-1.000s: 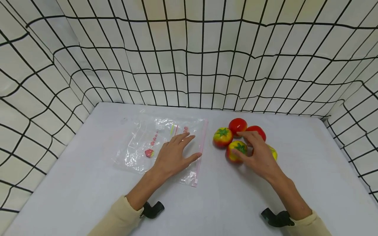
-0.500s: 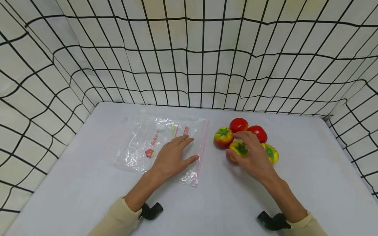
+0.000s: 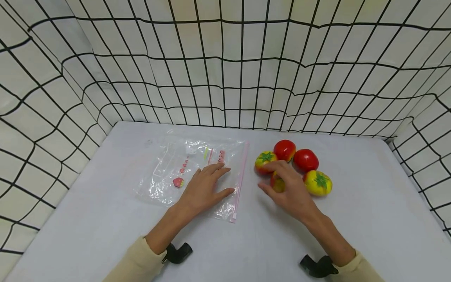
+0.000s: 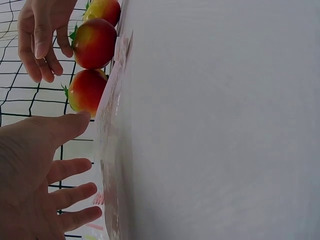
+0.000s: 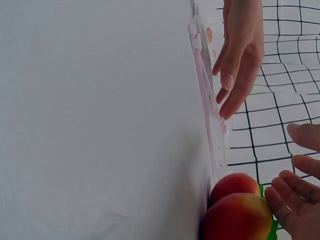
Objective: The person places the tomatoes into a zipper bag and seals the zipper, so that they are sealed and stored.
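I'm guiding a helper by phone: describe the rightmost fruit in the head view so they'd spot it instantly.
On the white table, find the five fruits right of the clear bag. Your rightmost fruit sits beside the right hand. Unlike its redder neighbours, its visible side is mostly yellow.

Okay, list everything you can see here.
Glossy round fruits: two, red, cluster's far side
Round green-leaved fruits: two, red-yellow, cluster's left and front
Round leaf-topped fruit: one, yellow, cluster's right
Plastic zip bag: one, clear with pink edge, left of fruits
Flat tabletop: one, white, beneath
Grid netting: three sides, black, around tabletop
Backdrop: one, white, behind netting
Wrist devices: two, black, wrists
Sleeves: two, cream, forearms
Left hand: one, bare, above bag
Right hand: one, bare, at front fruit
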Demonstrator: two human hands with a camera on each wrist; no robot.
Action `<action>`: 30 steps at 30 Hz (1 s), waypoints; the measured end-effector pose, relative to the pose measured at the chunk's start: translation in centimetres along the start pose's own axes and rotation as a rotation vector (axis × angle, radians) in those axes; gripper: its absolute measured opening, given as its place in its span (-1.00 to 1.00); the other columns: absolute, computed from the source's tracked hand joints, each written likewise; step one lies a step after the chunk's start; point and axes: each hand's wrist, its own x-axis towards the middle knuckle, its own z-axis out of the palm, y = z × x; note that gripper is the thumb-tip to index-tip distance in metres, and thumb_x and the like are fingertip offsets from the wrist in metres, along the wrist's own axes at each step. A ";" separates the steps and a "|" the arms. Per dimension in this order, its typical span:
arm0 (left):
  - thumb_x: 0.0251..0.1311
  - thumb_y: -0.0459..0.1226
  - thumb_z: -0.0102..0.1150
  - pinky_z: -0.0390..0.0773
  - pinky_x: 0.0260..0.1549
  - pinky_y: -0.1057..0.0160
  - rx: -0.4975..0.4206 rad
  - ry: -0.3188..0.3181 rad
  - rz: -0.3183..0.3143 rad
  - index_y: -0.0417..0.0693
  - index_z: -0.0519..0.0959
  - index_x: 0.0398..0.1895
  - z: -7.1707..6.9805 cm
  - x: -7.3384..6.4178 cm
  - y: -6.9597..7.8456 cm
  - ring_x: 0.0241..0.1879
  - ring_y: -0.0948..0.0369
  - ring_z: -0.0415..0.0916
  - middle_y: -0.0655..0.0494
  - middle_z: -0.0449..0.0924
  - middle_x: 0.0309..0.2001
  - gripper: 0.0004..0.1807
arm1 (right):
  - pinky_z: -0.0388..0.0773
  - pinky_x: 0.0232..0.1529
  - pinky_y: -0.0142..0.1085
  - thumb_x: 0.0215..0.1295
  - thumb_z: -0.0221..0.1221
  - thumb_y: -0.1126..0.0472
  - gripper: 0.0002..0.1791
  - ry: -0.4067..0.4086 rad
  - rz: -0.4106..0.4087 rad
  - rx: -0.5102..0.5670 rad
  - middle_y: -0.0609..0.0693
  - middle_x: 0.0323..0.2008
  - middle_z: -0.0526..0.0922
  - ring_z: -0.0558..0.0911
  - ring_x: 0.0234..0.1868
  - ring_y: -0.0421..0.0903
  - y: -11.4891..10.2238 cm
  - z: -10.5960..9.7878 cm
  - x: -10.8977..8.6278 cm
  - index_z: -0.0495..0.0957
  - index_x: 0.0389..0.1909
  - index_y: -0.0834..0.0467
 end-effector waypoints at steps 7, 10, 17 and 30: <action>0.24 0.07 0.40 0.30 0.48 -0.34 0.014 0.004 0.004 0.09 0.52 0.41 -0.1 -0.1 -0.3 0.53 -0.05 0.32 -0.02 0.43 0.50 -0.30 | 0.75 0.11 -0.09 0.19 0.49 0.24 -0.42 -0.052 -0.011 0.053 0.01 0.19 0.63 0.67 0.18 0.02 -0.7 1.1 0.2 0.57 0.24 0.09; 0.23 0.08 0.41 0.28 0.47 -0.39 0.005 0.002 0.003 0.10 0.52 0.42 -0.2 -0.2 -0.2 0.54 -0.05 0.31 -0.01 0.42 0.50 -0.30 | 0.76 0.08 -0.09 0.22 0.47 0.26 -0.43 -0.073 0.015 0.099 0.07 0.19 0.62 0.70 0.14 0.07 -0.9 1.5 0.3 0.55 0.25 0.11; 0.22 0.07 0.41 0.30 0.47 -0.38 0.007 -0.023 0.001 0.10 0.51 0.43 -0.2 -0.2 -0.1 0.55 -0.06 0.29 -0.02 0.39 0.53 -0.29 | 0.75 0.12 -0.09 0.23 0.45 0.27 -0.41 -0.135 0.116 0.140 0.14 0.22 0.61 0.67 0.23 0.10 -0.9 2.6 0.4 0.51 0.27 0.17; 0.21 0.08 0.43 0.29 0.49 -0.32 0.003 -0.035 -0.007 0.10 0.49 0.45 0.0 -0.4 -0.3 0.56 -0.06 0.27 -0.03 0.37 0.54 -0.26 | 0.74 0.14 -0.14 0.27 0.44 0.16 -0.39 -0.252 0.259 0.085 0.04 0.22 0.59 0.69 0.12 -0.01 -1.1 3.9 0.8 0.49 0.32 0.08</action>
